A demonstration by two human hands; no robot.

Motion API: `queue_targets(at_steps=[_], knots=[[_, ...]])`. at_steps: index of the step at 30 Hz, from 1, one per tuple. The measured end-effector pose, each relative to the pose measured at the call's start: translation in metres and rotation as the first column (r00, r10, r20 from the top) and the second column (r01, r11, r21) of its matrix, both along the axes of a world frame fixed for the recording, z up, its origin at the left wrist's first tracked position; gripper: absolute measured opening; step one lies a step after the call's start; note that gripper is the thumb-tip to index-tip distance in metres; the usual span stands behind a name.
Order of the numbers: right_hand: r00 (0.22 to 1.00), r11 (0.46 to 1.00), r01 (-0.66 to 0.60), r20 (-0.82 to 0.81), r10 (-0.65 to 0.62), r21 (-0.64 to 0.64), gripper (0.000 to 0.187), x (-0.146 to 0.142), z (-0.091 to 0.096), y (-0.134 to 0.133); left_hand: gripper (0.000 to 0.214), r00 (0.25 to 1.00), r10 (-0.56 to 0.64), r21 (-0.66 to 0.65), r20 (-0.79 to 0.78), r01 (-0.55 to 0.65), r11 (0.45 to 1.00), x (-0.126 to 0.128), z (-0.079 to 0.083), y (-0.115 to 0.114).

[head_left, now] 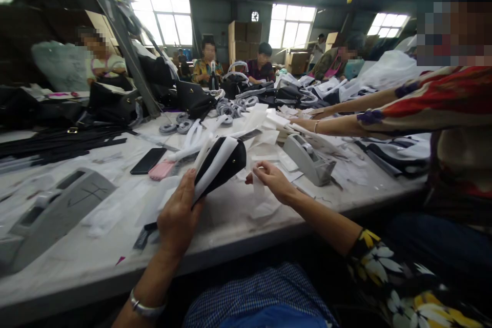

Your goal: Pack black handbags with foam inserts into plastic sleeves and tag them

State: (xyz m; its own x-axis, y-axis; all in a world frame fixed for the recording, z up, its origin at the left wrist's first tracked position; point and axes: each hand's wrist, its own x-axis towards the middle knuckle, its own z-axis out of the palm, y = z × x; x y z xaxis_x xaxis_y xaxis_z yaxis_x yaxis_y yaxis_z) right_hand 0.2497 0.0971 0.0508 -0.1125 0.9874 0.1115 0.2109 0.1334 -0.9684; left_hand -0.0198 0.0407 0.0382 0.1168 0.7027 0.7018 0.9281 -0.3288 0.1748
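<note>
My left hand point(179, 215) is closed around a small black bag point(237, 163), held tilted above the table edge. A white wrapped strap point(217, 164) lies along the bag's face. To the right of it, my right hand point(274, 182) pinches a translucent strip of tape point(258, 190) between thumb and fingers. The strip hangs down, apart from the bag. A grey tape dispenser point(307, 159) stands just beyond my right hand, among white sheets of packing material point(265, 138). Part of the bag is hidden behind my left fingers.
Another tape dispenser point(69, 205) sits at the left. A black phone point(148, 161) and a pink case point(161, 169) lie beyond my left hand. From the right, a co-worker's arms point(338, 125) reach over the table point(246, 236). Wrapped rings point(226, 109) and black bags point(192, 97) are piled farther back.
</note>
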Motion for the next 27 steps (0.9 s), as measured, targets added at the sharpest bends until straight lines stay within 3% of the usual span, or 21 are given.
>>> queue_targets(at_steps=[2, 7, 11, 14, 17, 20, 24, 27], knots=[[0.999, 0.998, 0.045, -0.020, -0.046, -0.049, 0.033, -0.012, -0.001, 0.019, 0.079, 1.000, 0.009, 0.002, 0.016, -0.009, 1.000, -0.002, 0.000, 0.001], [0.982, 0.999, 0.042, 0.184, -0.040, -0.011, 0.018, -0.048, -0.003, 0.081, 0.077, 0.999, 0.029, 0.052, 0.036, -0.031, 0.998, -0.003, 0.003, 0.002], [0.918, 0.996, -0.015, 0.396, -0.020, 0.084, 0.035, -0.057, 0.007, 0.105, 0.078, 0.999, 0.032, 0.054, 0.035, -0.034, 0.998, -0.005, 0.007, 0.003], [0.835, 0.985, -0.092, 0.550, -0.002, 0.143, 0.031, -0.034, 0.007, 0.086, 0.078, 0.999, 0.030, 0.052, 0.045, -0.032, 0.998, -0.007, 0.006, 0.004], [0.722, 0.970, -0.200, 0.690, 0.050, 0.140, 0.017, 0.002, -0.003, 0.043, 0.077, 0.999, 0.026, 0.049, 0.044, -0.028, 0.998, -0.007, 0.004, 0.004], [0.601, 0.956, -0.276, 0.794, 0.091, 0.099, 0.025, 0.024, -0.015, -0.001, 0.076, 0.999, 0.024, 0.032, 0.029, -0.025, 0.999, -0.004, 0.003, 0.003], [0.381, 0.951, -0.304, 0.922, 0.067, 0.056, 0.030, 0.006, -0.022, -0.035, 0.076, 1.000, 0.010, 0.023, 0.010, -0.011, 1.000, 0.002, 0.002, 0.004], [0.368, 0.952, -0.300, 0.928, 0.063, 0.054, 0.026, -0.014, -0.019, -0.040, 0.075, 1.000, -0.002, 0.022, -0.017, 0.002, 1.000, 0.004, 0.003, 0.005]])
